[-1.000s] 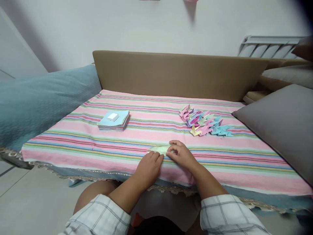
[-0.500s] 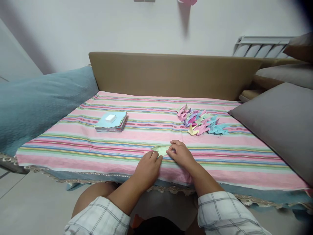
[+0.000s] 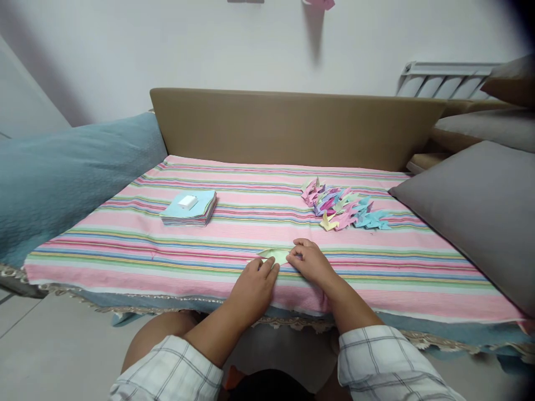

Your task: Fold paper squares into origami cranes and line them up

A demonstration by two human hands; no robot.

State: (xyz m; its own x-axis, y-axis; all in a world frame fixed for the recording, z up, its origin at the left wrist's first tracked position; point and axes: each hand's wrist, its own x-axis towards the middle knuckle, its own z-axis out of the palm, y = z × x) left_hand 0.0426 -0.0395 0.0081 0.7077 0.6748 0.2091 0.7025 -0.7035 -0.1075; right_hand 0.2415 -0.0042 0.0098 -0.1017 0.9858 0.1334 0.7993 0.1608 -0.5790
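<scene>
Left hand [image 3: 256, 278] laid over the pale green paper [image 3: 281, 256], fingertips pressed down on its near-left part; reads as pinning it flat so it can't slide on the soft striped cloth [image 3: 234, 231]. Can't tell if any edge is gripped under those fingers

Right hand [image 3: 312, 263] at the paper's right end, thumb and index drawn together, seemingly pinching the edge, other fingers curled; looks like the finer hold of the two, left one acting as anchor. Exact fold lines too small to make out

Paper sits between the hands, just ahead of the left fingertips, a narrow pointed end running out beyond them to the left. Close in front of the person, so both hands reach it together with fingertips

Paper stack [image 3: 188, 216] ahead of left hand and off to its left, apart from it; small white block [image 3: 188, 202] on top, probably a weight for the loose sheets. Within a stretch, not in the way of the fingers

Folded paper pieces [image 3: 345, 207], many colours, bunched ahead of right hand and a bit to its right; likely grouped there to be out of the elbows' path and not get crushed
</scene>
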